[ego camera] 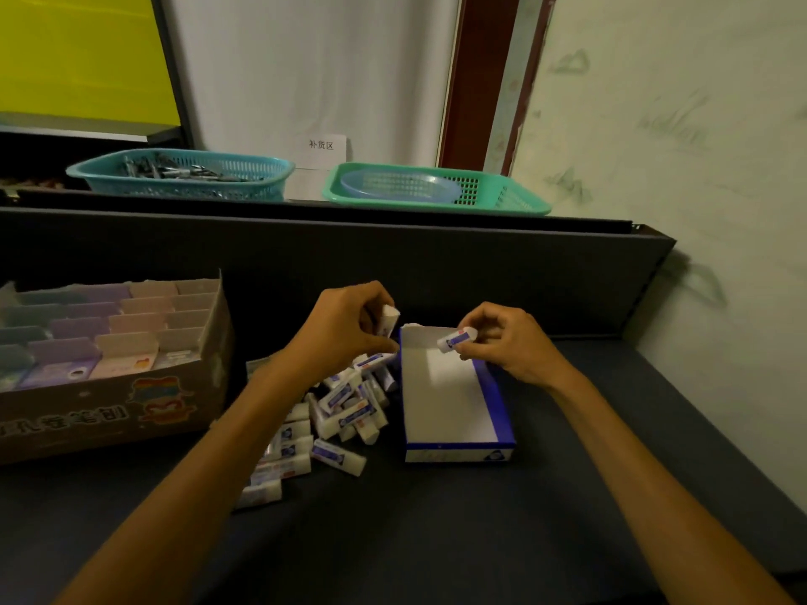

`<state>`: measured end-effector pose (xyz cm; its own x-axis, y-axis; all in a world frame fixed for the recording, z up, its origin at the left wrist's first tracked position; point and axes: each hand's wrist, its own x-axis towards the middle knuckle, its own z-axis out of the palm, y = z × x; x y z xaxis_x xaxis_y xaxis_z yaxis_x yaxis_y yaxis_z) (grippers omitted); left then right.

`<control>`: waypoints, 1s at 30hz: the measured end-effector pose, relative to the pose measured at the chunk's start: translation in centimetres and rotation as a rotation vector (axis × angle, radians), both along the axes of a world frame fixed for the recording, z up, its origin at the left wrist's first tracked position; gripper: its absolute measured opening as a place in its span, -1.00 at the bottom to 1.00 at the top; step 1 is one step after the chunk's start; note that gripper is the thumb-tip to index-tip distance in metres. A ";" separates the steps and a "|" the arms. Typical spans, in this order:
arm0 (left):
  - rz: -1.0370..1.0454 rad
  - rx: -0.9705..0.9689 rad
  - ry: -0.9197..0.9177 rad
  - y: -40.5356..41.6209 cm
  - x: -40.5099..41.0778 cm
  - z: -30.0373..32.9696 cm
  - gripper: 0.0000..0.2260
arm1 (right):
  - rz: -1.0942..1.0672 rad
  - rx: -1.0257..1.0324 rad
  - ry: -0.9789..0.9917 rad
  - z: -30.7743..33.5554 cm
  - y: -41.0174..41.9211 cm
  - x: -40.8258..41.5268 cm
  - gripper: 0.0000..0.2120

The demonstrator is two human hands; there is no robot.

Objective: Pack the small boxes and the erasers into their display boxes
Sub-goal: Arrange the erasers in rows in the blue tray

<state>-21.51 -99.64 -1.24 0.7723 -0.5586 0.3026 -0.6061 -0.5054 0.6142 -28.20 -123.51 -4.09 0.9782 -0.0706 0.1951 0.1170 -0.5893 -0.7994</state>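
A blue and white display box (454,412) lies open on the dark table, and its inside shows bare white. To its left sprawls a heap of white erasers with blue sleeves (336,412). My left hand (345,329) holds one eraser (388,320) above the heap, close to the box's far left corner. My right hand (511,342) pinches another eraser (456,339) over the far end of the box. At the left stands a cardboard display box (131,403) filled with rows of small pastel boxes (100,338).
A dark partition (393,264) runs behind the table. On the ledge beyond it stand a teal basket (183,176) with metal items and a green basket (436,189) holding a blue dish. A pale wall (698,168) closes the right side.
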 end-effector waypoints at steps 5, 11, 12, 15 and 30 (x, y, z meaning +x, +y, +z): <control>-0.036 0.047 0.011 -3.7 0.6 0.4 -0.75 | 0.031 0.014 -0.004 0.1 -2.8 0.1 -0.72; -0.049 0.102 -0.045 -6.5 1.9 -1.2 -0.77 | 0.031 -0.142 -0.040 -0.3 -4.6 0.8 -0.76; -0.052 0.096 -0.044 -6.7 2.1 -1.6 -0.77 | 0.031 -0.146 -0.046 -0.4 -4.8 0.9 -0.77; -0.075 0.099 -0.054 -7.2 2.5 -2.4 -0.76 | 0.035 -0.152 -0.073 -0.4 -5.0 1.2 -0.78; -0.048 0.271 -0.078 -7.8 2.9 -4.7 -0.74 | 0.110 -0.291 -0.076 -2.1 -4.4 3.7 -0.74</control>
<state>-18.59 -107.42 -5.91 0.7231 -0.6628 0.1945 -0.6736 -0.6141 0.4113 -24.51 -127.94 -6.16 0.9587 0.1044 0.2645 0.2457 -0.7721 -0.5860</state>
